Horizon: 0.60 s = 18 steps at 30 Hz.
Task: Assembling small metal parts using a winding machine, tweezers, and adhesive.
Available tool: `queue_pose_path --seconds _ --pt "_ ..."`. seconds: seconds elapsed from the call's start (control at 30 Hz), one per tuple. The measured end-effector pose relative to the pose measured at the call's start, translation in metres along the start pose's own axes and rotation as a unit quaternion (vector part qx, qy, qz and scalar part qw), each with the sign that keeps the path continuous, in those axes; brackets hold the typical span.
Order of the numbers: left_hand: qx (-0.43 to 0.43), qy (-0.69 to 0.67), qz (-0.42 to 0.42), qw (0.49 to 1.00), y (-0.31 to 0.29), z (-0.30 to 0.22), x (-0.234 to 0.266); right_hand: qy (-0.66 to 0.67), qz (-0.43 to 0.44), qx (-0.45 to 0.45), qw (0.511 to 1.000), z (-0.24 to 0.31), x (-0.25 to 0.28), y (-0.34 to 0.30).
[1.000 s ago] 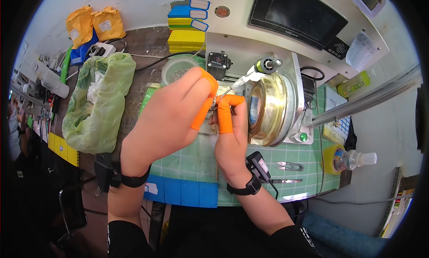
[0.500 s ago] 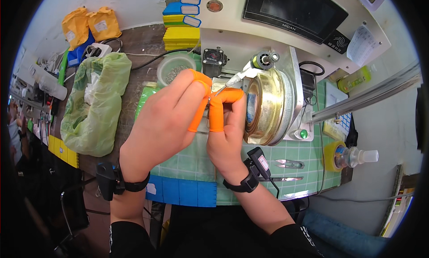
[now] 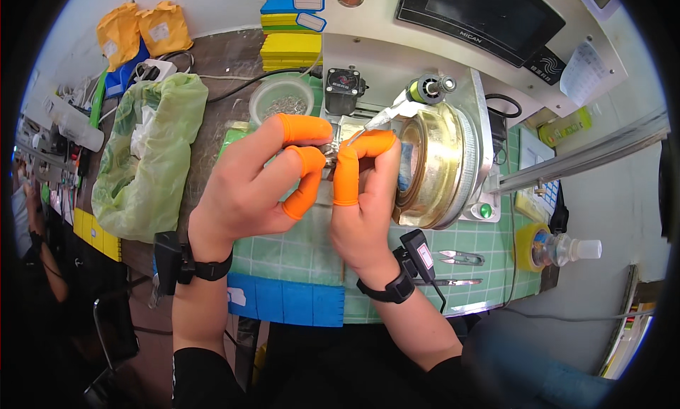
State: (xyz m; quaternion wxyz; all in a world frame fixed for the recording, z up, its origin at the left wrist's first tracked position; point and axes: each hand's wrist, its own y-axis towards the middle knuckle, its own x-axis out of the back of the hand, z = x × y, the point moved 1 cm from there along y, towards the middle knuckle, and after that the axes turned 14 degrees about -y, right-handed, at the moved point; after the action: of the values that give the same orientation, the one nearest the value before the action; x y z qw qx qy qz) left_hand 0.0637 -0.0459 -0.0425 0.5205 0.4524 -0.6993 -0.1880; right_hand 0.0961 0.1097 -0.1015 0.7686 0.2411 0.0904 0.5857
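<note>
My left hand (image 3: 244, 186) wears orange finger cots. Its fingers are apart, with the index stretched toward a small metal fixture (image 3: 331, 150) on the machine and no object visible between them. Close beside that fixture, my right hand (image 3: 365, 228) has its cot-covered thumb and bent index finger pressed together. Whatever is in that pinch is too small or too hidden to name. A white nozzle (image 3: 380, 118) slants down from the machine, its thin metal tip ending at the right fingertips. To the right of this hand stands a large yellowish, clear-walled reel (image 3: 432, 168).
Behind my left hand stands a round tub (image 3: 282, 90) of small metal pieces. A green bag-lined box (image 3: 152, 154) is at the left. Snips (image 3: 462, 257) and tweezers (image 3: 457, 282) lie on the green mat (image 3: 283, 260), near a clear bottle (image 3: 559, 248). Another person's arm (image 3: 48, 260) shows far left.
My left fingers have spread apart and drawn slightly left, away from the right fingertips. The right hand keeps its pinch beside the nozzle tip. The whole view has shifted a little.
</note>
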Motion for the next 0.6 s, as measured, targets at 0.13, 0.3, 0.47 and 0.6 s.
queue_pose_path --seconds 0.13,0.3,0.47,0.6 --pt "-0.009 0.036 -0.006 0.999 -0.002 0.0 -0.002 0.019 0.015 -0.007 1.0 0.001 0.001 0.0" --pt "-0.085 0.073 -0.029 0.993 -0.014 0.009 -0.006 0.029 0.014 -0.016 0.999 0.002 0.0 -0.001" --pt "-0.091 0.059 -0.016 0.994 -0.013 0.008 -0.003 0.027 0.023 -0.016 0.999 0.0 0.001 -0.001" --pt "-0.084 0.064 -0.048 0.993 -0.015 0.009 -0.012 0.031 0.025 -0.027 0.999 0.001 0.001 -0.001"
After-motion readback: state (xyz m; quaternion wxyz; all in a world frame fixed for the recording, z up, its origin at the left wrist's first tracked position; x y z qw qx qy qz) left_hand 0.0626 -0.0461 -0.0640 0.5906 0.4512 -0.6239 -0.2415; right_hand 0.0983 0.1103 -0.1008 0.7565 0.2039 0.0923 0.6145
